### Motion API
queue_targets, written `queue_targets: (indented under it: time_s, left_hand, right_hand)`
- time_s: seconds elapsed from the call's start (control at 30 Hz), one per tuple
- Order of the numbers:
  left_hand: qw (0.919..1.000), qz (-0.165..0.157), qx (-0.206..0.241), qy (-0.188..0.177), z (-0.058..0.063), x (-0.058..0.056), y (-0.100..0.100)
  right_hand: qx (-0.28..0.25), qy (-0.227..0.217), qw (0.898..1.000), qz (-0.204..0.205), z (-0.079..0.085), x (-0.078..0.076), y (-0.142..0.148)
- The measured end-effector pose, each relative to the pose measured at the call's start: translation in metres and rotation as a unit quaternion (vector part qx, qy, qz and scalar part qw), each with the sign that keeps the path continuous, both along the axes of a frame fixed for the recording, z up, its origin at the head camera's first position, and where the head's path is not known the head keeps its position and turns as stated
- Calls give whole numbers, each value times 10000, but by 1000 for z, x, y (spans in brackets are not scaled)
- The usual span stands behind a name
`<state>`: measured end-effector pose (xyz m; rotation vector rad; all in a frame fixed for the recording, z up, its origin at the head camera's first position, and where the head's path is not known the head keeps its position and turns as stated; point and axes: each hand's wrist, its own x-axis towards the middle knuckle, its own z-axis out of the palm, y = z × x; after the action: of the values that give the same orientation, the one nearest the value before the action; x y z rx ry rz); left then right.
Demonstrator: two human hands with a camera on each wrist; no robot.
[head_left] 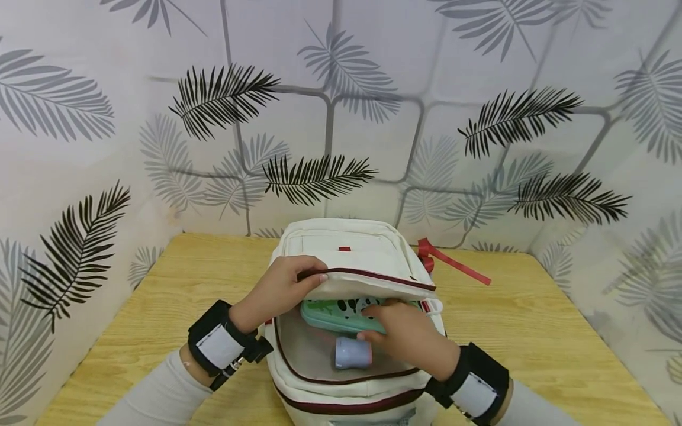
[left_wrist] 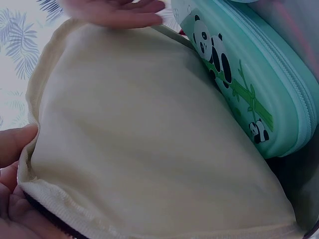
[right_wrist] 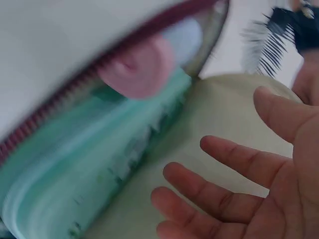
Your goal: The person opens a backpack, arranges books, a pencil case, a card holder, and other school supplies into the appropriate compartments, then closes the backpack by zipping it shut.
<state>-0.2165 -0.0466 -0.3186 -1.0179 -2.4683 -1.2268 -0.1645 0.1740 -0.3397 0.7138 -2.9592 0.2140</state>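
Note:
A white backpack point(head_left: 314, 384) with dark red zips lies unzipped on the table. My left hand point(head_left: 285, 287) pinches the edge of its raised flap point(head_left: 373, 285), thumb on the inner side in the left wrist view. Inside lies a mint-green zipped pencil case point(left_wrist: 239, 84) printed with pandas and bamboo. A small lavender cylinder point(head_left: 348, 353) with a pink end sits nearer the front of the opening. My right hand point(head_left: 410, 331) reaches into the opening, overlapping the case in the head view. Its fingers point(right_wrist: 224, 199) are spread and hold nothing in the right wrist view.
The backpack stands on a wood-grain table point(head_left: 213, 266). A red ribbon point(head_left: 458, 264) trails from its far right side. Behind the table hangs a pale leaf-patterned backdrop point(head_left: 367, 148). A white zip pull or buckle point(head_left: 436, 306) sits at the opening's right.

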Motion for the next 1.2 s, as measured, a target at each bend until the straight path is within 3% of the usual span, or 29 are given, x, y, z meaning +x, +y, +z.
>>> queue_targets:
  time_s: [0.1,0.17,0.27,0.33,0.4,0.47,0.6,0.7,0.83,0.9,1.03,1.13,1.2]
  left_hand:
    - [10000,31,0,38,-1,0,0]
    - [10000,7,28,55,-2,-1,-1]
    - [9999,-37,112,5,-2,0,-1]
    - [9999,-41,140,13,-2,2,0]
    - [9999,-11,97,112,-5,5,0]
    - [9993,25,-30,364,-10,10,1]
    - [9919,-16,-154,1257,-27,22,4]
    - [9794,-125,-77,2013,-42,32,5]
    - [9623,-309,-56,2703,-62,43,3]
    - [9554,-375,-97,2926,-71,46,2]
    - [9456,-424,-200,3219,-87,51,-1]
    - [9432,-418,-355,3278,-98,54,-3]
    - [9407,-441,-534,3321,-105,56,-4]
  right_hand:
    - [-401,184,9989,182,15,7,11]
    - [-887,666,9925,509,24,12,20]
    - [-1576,1629,9684,1039,32,16,36]
    - [-1710,2235,9521,1193,32,16,45]
    - [-1665,2480,9463,1236,30,14,52]
    - [-1551,2584,9456,1223,25,13,57]
    - [-1421,2834,9394,1304,7,13,64]
    - [-1453,3109,9291,1379,-8,18,67]
    - [-1539,3369,9172,1466,-26,24,66]
    - [-1565,3499,9111,1516,-34,25,65]
    - [-1475,3989,8887,1714,-49,24,64]
    - [-1402,4266,8733,1888,-61,22,63]
    - [-1364,4323,8689,1987,-68,21,63]
